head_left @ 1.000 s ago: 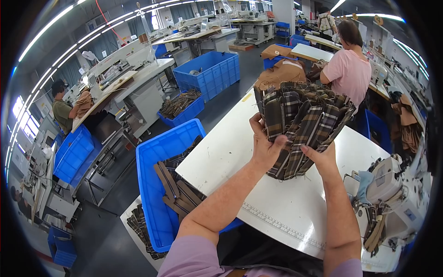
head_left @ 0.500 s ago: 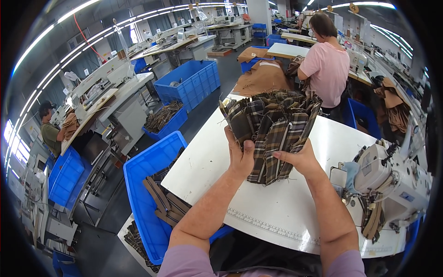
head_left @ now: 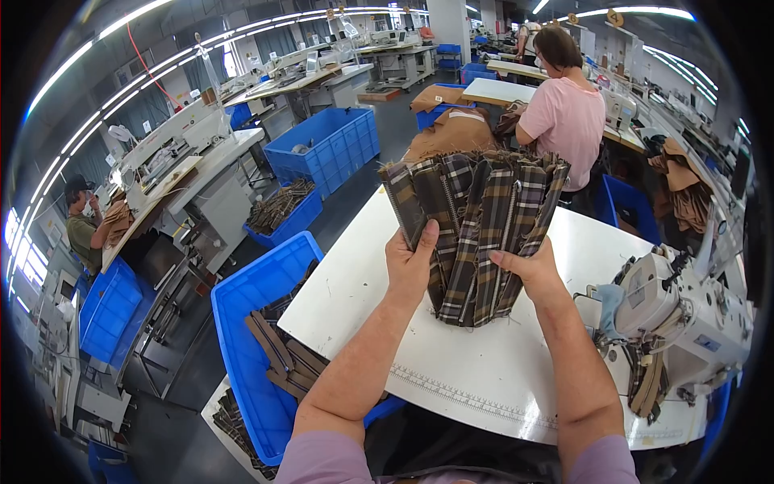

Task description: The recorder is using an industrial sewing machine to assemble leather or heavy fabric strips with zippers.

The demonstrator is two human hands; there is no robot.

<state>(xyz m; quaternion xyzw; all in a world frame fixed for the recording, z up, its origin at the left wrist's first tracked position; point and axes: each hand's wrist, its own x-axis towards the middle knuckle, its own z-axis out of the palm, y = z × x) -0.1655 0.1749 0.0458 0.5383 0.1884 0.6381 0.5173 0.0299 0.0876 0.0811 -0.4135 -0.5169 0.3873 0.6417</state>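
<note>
Between my two hands I hold a thick bundle of plaid fabric pieces [head_left: 476, 242], brown, black and white, with frayed upper edges and what look like zippers along some strips. The bundle stands fanned out over the white sewing table [head_left: 355, 282]. My left hand [head_left: 411, 262] is closed round its left side, thumb on the front. My right hand [head_left: 532, 270] grips the right side with its thumb across the front strips. The other fingers of both hands are mostly hidden behind the cloth.
At the right stands a white sewing machine [head_left: 673, 310] with plaid pieces [head_left: 645, 379] by it. A blue bin [head_left: 250, 355] with brown zipper strips [head_left: 282, 355] sits left of the table. Beyond are another blue bin [head_left: 326, 149], a co-worker in pink [head_left: 568, 117] and a seated person [head_left: 85, 230].
The bundle has turned more upright and spread into a wider fan, showing more of its front faces. Both hands keep hold of its sides. The seated person at left has raised a hand.
</note>
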